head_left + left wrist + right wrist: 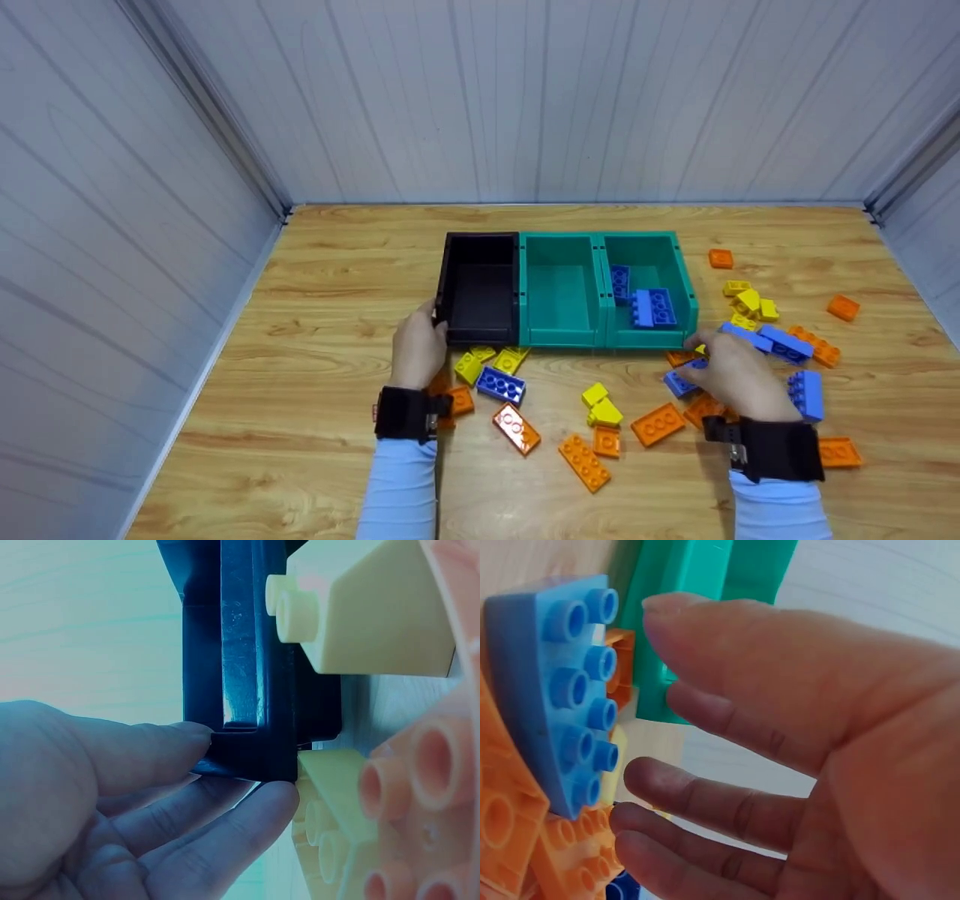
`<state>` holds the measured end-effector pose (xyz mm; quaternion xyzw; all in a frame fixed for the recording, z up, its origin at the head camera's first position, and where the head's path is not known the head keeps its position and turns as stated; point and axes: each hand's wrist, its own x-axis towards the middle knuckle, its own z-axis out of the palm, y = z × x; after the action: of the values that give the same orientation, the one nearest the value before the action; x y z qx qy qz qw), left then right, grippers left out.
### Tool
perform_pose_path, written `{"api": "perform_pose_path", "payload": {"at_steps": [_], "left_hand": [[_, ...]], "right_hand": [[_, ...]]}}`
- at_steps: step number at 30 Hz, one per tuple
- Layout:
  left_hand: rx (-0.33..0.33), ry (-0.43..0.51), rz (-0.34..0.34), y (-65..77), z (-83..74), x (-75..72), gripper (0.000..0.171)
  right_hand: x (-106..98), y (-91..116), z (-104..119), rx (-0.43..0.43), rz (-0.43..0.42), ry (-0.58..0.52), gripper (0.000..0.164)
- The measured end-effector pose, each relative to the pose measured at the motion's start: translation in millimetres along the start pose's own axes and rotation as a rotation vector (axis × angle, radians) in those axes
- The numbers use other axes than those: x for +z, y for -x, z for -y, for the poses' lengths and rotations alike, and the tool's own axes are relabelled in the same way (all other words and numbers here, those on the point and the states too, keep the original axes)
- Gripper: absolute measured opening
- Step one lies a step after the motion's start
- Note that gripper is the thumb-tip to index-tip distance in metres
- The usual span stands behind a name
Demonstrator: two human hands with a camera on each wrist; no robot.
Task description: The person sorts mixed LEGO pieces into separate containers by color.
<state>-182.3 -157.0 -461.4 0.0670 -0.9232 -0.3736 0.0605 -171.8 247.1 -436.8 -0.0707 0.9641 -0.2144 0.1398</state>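
Observation:
Three bins stand side by side in the head view: a black bin (481, 334), a middle green bin (562, 337) and a right green bin (649, 339) containing several blue bricks (652, 307). My left hand (417, 351) pinches the black bin's front left corner; in the left wrist view the thumb (161, 754) lies on one side of that corner, with fingers on the other. Beside the right green bin's front right corner is my right hand (742, 375), its thumb (735, 645) and fingers spread. Its index fingertip seems to touch the corner. A blue brick (574, 697) lies near the thumb.
Loose orange bricks (585, 463), yellow bricks (604, 411) and blue bricks (806, 395) lie scattered before and right of the bins. Some sit close under both hands. Pale panel walls (480, 105) enclose the wooden table (315, 360) at the back and sides.

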Motion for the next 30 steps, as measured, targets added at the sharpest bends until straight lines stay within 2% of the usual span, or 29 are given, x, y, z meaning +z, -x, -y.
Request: {"api": "perform_pose_path", "payload": {"at_steps": [11,17,23,27,30], "left_hand": [[0.021,-0.016,-0.009,1.3,0.7,-0.1,0.041],[0.035,-0.029,-0.023,1.0,0.6,0.3,0.040],[0.019,-0.024,-0.010,0.9,1.2,0.5,0.040],[0.016,-0.012,0.001,1.4,0.6,-0.5,0.041],[0.022,-0.008,0.001,1.6,0.4,-1.2,0.041]], "right_hand": [[12.4,0.9,2.6,0.046,0.059,0.002,0.053],[19.1,-2.1,3.2,0.055,0.085,0.025,0.049],[15.1,0.6,6.7,0.065,0.106,0.009,0.051],[6.3,8.0,13.6,0.043,0.092,-0.005,0.052],[1.1,12.9,21.1,-0.010,0.037,-0.001,0.049]]}}
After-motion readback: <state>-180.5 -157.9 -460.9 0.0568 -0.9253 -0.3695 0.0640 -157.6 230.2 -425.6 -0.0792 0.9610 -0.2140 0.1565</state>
